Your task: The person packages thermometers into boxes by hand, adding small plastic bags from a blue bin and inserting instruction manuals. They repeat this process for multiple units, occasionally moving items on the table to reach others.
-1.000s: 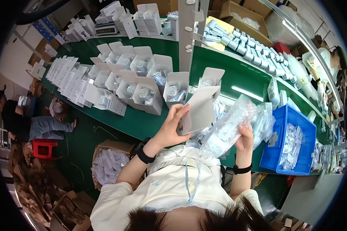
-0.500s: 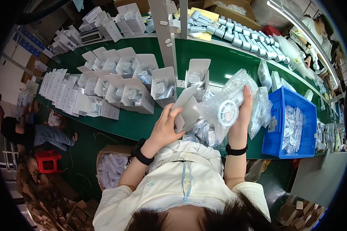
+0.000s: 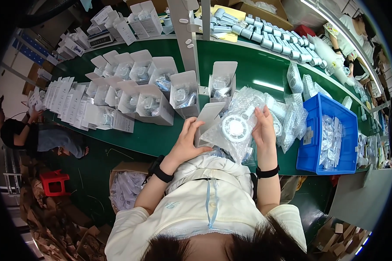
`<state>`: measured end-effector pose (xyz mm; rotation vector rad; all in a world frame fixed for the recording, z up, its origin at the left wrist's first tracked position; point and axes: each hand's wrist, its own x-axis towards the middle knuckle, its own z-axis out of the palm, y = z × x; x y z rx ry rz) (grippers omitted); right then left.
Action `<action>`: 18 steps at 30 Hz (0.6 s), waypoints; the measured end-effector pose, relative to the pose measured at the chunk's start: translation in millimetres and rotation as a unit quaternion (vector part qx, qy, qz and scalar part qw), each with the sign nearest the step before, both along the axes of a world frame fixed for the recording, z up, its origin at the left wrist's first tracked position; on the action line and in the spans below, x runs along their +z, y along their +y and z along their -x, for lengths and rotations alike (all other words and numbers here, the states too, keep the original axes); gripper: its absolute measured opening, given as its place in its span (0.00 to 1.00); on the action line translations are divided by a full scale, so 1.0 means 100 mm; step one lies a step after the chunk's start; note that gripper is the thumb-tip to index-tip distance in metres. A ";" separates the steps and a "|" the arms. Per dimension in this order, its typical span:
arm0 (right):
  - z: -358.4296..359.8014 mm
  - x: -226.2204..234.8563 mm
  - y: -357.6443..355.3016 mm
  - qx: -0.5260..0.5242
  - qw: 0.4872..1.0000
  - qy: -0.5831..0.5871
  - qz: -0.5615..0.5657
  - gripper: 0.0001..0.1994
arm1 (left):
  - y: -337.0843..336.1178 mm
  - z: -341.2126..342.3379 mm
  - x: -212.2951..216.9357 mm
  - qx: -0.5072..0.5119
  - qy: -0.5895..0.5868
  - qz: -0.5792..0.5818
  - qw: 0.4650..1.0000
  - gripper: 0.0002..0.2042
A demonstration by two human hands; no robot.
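At the near edge of the green surface, the left hand clasped a white box between thumb and fingers, presumably to steady it beside the bubble-wrapped packet. The right hand touched the packet's right side; whether its grip had closed could not be told. Filled boxes stood leftward, flaps raised, probably leaving their contents accessible. Box print and the label on the bin, toward the right end, were illegible.

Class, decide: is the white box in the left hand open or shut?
Open: the white box has its flap standing up beyond the left hand, not folded across its mouth. Its contents cannot be told.
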<state>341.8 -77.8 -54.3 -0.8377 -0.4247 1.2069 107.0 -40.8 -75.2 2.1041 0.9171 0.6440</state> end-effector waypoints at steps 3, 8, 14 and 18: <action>0.14 0.04 0.08 -0.100 0.994 0.021 0.026 0.22 | 0.00 0.04 -0.05 0.003 -0.016 0.012 1.000 0.37; 0.43 -0.03 0.22 -0.249 0.950 -0.181 0.045 0.27 | -0.04 0.02 -0.34 0.051 -0.089 0.016 0.995 0.39; 0.79 0.11 0.26 -0.295 0.783 -0.546 -0.043 0.28 | -0.15 -0.12 -0.43 0.160 -0.159 0.020 0.974 0.38; 0.71 0.13 0.21 -0.179 0.691 -0.696 -0.078 0.27 | -0.11 -0.14 -0.45 0.239 -0.216 -0.124 0.939 0.38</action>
